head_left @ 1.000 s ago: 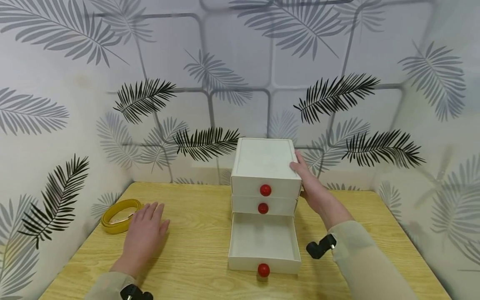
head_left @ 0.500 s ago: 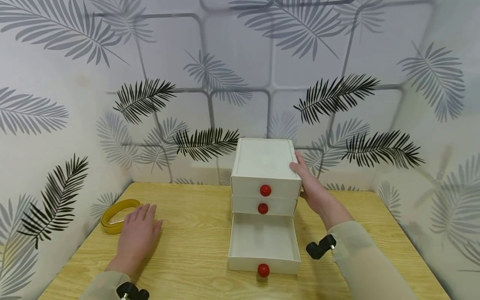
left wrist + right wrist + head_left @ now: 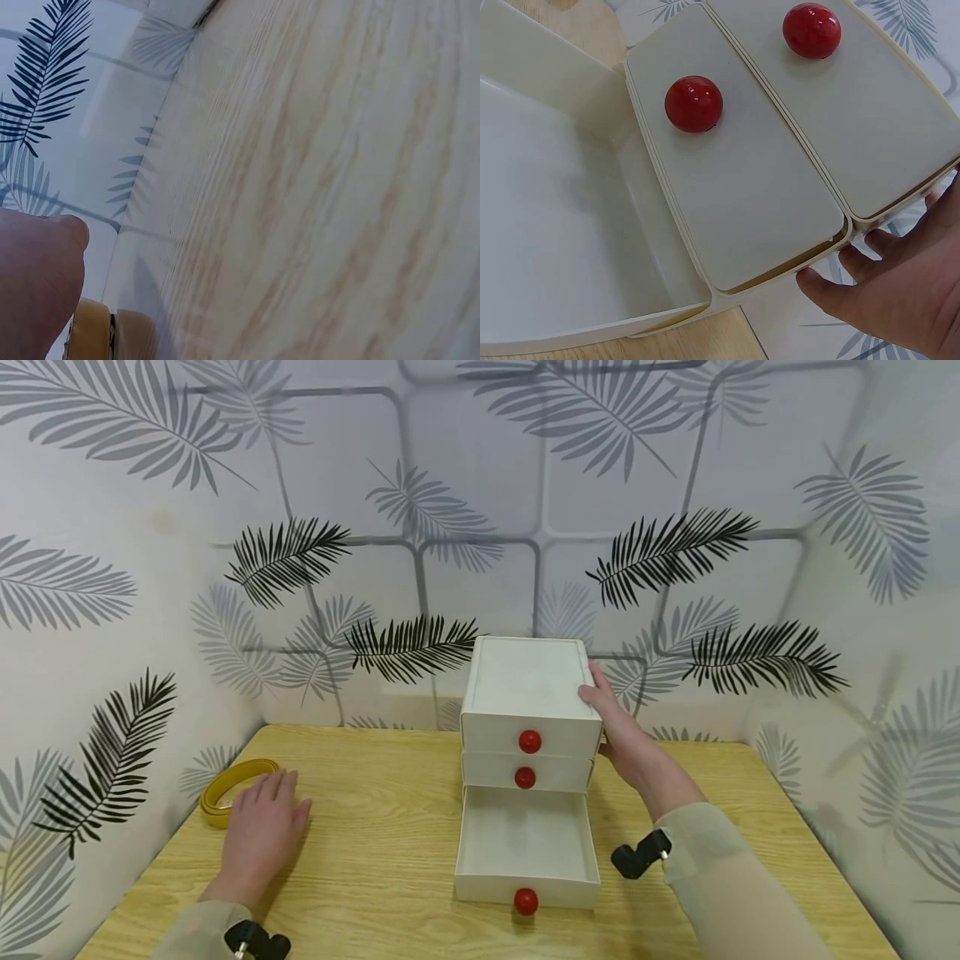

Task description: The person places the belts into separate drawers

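Observation:
In the head view a coiled yellow belt (image 3: 217, 793) lies at the table's left, its buckle end partly hidden behind my left hand (image 3: 258, 835). That hand is palm down with relaxed fingers, its fingertips right at the coil's edge. In the left wrist view the belt (image 3: 112, 334) shows just below the hand. A white drawer unit (image 3: 532, 677) with red knobs stands right of centre, its bottom drawer (image 3: 525, 835) pulled out and bare inside. My right hand (image 3: 633, 747) rests against the unit's right side, thumb at the top edge. The upper two drawers are closed.
Wood-grain table (image 3: 375, 860) runs back to a leaf-patterned wall (image 3: 480, 485) behind and at both sides. The pulled-out drawer's front, with its red knob (image 3: 526, 902), juts toward the table's near side.
My left hand has slid left and slightly toward me, covering more of the belt's right side. The right hand and drawer unit have stayed in place.

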### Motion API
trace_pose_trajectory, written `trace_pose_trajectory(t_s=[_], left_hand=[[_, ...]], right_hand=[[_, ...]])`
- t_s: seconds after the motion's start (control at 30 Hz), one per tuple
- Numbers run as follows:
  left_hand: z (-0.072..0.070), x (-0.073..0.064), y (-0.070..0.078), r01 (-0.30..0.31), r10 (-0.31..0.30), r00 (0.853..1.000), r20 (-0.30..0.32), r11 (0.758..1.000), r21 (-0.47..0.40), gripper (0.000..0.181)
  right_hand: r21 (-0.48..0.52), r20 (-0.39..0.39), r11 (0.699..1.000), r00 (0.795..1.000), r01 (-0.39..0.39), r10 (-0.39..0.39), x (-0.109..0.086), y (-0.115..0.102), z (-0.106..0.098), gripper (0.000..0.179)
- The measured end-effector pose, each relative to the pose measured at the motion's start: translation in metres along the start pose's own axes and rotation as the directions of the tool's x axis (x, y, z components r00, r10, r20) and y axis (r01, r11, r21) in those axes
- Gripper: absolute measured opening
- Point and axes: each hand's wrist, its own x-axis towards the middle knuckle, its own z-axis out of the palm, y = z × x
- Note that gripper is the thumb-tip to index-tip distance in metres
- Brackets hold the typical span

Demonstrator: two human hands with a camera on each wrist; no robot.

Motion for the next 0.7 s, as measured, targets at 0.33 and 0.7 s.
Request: trace_pose_trajectory(t_s=[0.33,0.7], left_hand=[[-0.001,0.000,-0.006,0.050,-0.050,0.998,0.032,0.999,0.001,0.059],[0.002,-0.001,-0.012,0.085,-0.085,0.996,0.004,0.996,-0.014,0.056]], right_hand=[[-0.001,-0.002,1.000,1.000,-0.003,0.003,-0.001,-0.002,0.001,0.076],[-0.003,-0.005,1.000,1.000,-0.001,0.001,0.000,-0.001,0.001,0.075]])
